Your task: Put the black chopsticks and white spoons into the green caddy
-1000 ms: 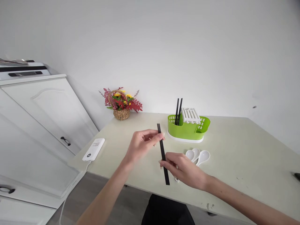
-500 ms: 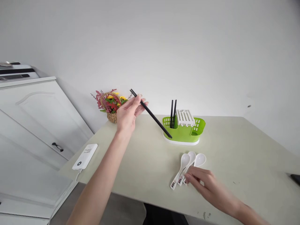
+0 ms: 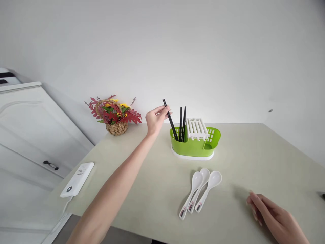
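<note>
My left hand (image 3: 157, 118) pinches a pair of black chopsticks (image 3: 169, 117) near their upper ends. They slant down to the right, and their lower ends are inside the left compartment of a green cutlery holder (image 3: 193, 149). Other black chopsticks (image 3: 180, 118) stand almost upright in that compartment, just to the right. A white slotted rack (image 3: 197, 128) tops the holder's middle. In front of it, three white spoons (image 3: 194, 193) lie fanned on the table, bowls pointing away from me. At the lower right, my right hand (image 3: 274, 213) is loosely closed over the tabletop, with nothing visible in it.
A wicker basket of artificial flowers (image 3: 116, 128) stands at the back left against the wall. A white power bank (image 3: 77, 179) with a cable lies near the left table edge. Beyond that edge is a white cabinet (image 3: 33, 135). A dark object (image 3: 323, 196) shows at the far right.
My left hand has moved the chopsticks rightward and tipped them steeper, lower ends now in the holder. My right hand has drawn away from the spoons to the right. The view has shifted slightly.
</note>
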A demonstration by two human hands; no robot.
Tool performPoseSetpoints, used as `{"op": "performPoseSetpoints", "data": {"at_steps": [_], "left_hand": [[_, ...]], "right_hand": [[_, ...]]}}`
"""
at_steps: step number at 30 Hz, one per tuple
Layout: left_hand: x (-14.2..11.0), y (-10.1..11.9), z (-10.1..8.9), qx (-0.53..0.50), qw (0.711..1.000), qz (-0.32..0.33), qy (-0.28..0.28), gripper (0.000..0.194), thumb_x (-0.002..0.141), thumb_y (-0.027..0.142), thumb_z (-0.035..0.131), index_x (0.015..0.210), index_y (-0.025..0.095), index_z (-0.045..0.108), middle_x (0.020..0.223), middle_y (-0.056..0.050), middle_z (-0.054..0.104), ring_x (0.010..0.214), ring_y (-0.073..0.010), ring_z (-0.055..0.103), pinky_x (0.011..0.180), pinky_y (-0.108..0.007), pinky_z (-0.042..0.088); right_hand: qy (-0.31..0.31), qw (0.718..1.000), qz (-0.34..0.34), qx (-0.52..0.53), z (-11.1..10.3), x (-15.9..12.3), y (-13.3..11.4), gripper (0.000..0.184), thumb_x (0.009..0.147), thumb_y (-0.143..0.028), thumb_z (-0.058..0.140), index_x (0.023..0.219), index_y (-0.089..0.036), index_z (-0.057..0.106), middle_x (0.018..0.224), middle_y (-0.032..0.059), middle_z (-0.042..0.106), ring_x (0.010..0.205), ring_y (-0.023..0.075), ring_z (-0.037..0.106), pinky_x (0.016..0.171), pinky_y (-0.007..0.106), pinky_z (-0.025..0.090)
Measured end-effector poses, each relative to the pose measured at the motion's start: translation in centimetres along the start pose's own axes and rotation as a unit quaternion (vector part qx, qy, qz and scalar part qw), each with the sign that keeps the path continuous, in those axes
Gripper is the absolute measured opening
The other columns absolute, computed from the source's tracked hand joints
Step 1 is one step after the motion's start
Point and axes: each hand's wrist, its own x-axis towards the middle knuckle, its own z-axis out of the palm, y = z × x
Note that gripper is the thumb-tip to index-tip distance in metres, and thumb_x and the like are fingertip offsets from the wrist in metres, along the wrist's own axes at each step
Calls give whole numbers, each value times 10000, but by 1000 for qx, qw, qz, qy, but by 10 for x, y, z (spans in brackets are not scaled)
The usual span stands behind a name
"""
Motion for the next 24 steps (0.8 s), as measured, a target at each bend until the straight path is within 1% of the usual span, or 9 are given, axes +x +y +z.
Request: {"op": "performPoseSetpoints", "data": {"at_steps": [4,9,13,15,18,21,24], "left_hand": [[5,-31,4,44,998,-37,-18,477,710,516,879,954,116,793,934,-121,800,844,-251,794,833,-401,669],[3,-52,5,62,994,-78,-46,510,692,515,893,960,95,788,912,-128,798,784,-234,786,839,-412,666],[5,-60,8,89,991,-83,-52,489,723,521,868,982,112,794,942,-121,804,815,-230,783,868,-413,648],[8,-63,8,125,988,-69,-60,444,751,522,843,975,139,806,942,-104,811,881,-236,780,909,-403,627],[13,-65,8,189,979,-40,-70,366,789,515,812,943,183,822,938,-75,820,960,-245,771,989,-399,581],[16,-67,8,233,969,-27,-80,338,784,501,822,922,192,823,1009,-82,819,989,-258,762,1011,-401,556],[13,-70,4,251,963,-20,-95,362,800,494,812,984,183,808,1097,-104,804,1015,-256,748,989,-382,551]], "right_hand": [[-10,1000,18,-12,0,1,-6,564,865,-789,469,837,-259,658,617,1,606,599,187,601,605,280,474],[-24,999,11,-20,-3,5,-2,545,860,-771,496,804,-259,673,616,16,634,585,202,619,589,288,496],[-23,1000,-1,-18,-2,6,-3,534,862,-756,507,794,-257,683,599,21,633,568,208,618,568,293,495],[-24,1000,2,-18,-1,5,-6,537,858,-762,504,787,-259,681,594,15,623,564,203,609,568,291,487],[-5,1000,10,-17,2,0,-13,531,885,-753,478,778,-267,661,598,-2,594,573,187,586,579,283,465],[6,1000,16,-19,3,-3,-17,540,891,-758,462,768,-267,651,607,-3,586,581,184,569,571,283,442],[1,1000,19,-22,3,-2,-17,549,873,-774,469,783,-264,655,609,1,596,583,189,573,571,287,443]]}}
